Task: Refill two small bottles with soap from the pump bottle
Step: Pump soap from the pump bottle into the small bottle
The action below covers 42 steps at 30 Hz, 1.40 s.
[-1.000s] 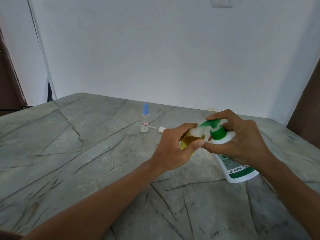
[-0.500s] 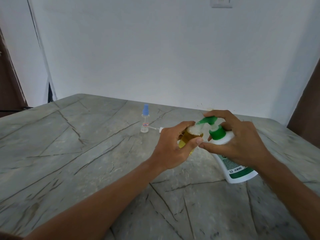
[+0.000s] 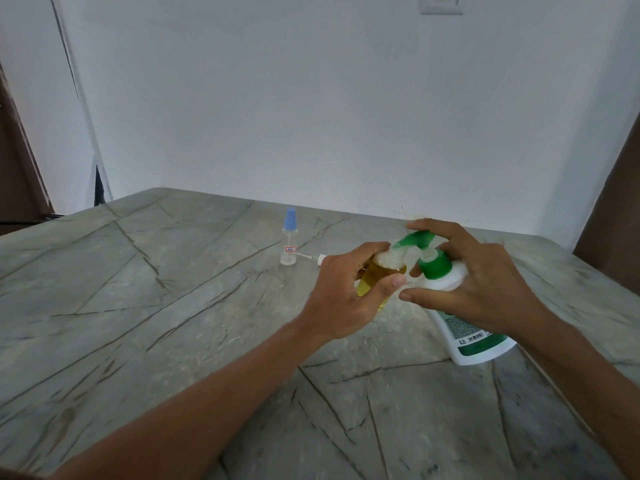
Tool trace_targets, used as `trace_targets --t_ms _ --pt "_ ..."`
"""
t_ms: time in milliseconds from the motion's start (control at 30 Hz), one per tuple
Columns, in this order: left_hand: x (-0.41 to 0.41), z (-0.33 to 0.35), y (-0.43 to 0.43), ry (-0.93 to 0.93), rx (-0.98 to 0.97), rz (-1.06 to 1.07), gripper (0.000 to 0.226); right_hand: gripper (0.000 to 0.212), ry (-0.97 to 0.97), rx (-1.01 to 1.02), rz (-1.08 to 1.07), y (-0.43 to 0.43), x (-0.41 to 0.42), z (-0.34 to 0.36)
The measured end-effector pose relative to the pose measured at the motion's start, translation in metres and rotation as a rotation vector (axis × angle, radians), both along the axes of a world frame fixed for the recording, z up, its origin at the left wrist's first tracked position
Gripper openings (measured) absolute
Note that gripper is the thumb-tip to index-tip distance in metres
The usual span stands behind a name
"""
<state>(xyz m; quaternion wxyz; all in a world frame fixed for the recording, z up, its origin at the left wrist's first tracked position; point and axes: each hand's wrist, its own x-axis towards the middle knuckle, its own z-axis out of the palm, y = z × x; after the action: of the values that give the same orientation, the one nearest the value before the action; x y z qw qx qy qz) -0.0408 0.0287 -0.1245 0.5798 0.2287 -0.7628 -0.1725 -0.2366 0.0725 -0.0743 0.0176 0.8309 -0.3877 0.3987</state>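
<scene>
My left hand (image 3: 341,294) grips a small clear bottle (image 3: 381,271) of yellow liquid, open at the top, tilted under the green spout. My right hand (image 3: 474,282) wraps the neck of the white pump bottle (image 3: 474,337) with green collar, which leans on the table; its fingers rest on the green pump head (image 3: 414,239). The spout tip sits at the small bottle's mouth. A second small clear bottle (image 3: 289,242) with a blue spray cap stands upright farther back. A white spray top with thin tube (image 3: 317,258) lies beside it.
The grey veined stone table (image 3: 156,306) runs to a white wall at the back. Dark brown wood panels flank the scene at the left (image 3: 17,174) and right (image 3: 613,202) edges. A wall switch plate (image 3: 441,3) sits high on the wall.
The pump head has dipped slightly under my right fingers and the small bottle stayed at the spout. Both hands hold nearly the same place.
</scene>
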Motion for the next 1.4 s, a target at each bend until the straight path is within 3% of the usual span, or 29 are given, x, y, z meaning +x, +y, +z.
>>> trace_targets --t_ms 433,800,1167,1400 --pt "-0.0025 -0.0013 0.0015 -0.035 -0.039 0.035 0.045 0.064 -0.076 -0.005 -0.026 0.003 0.0035 0.0008" --pt "0.0004 -0.0001 -0.0003 -0.011 -0.002 0.015 0.045 0.082 0.031 0.021 -0.008 -0.0002 0.0017 0.0006" --pt "-0.003 -0.0015 0.0026 -0.009 -0.03 0.023 0.047 0.066 -0.068 0.016 -0.027 0.0025 0.0047 0.0013" --pt "0.0003 -0.0006 0.0004 -0.011 -0.007 0.011 0.044 0.085 0.033 0.049 0.0 0.0015 -0.0003 0.0039"
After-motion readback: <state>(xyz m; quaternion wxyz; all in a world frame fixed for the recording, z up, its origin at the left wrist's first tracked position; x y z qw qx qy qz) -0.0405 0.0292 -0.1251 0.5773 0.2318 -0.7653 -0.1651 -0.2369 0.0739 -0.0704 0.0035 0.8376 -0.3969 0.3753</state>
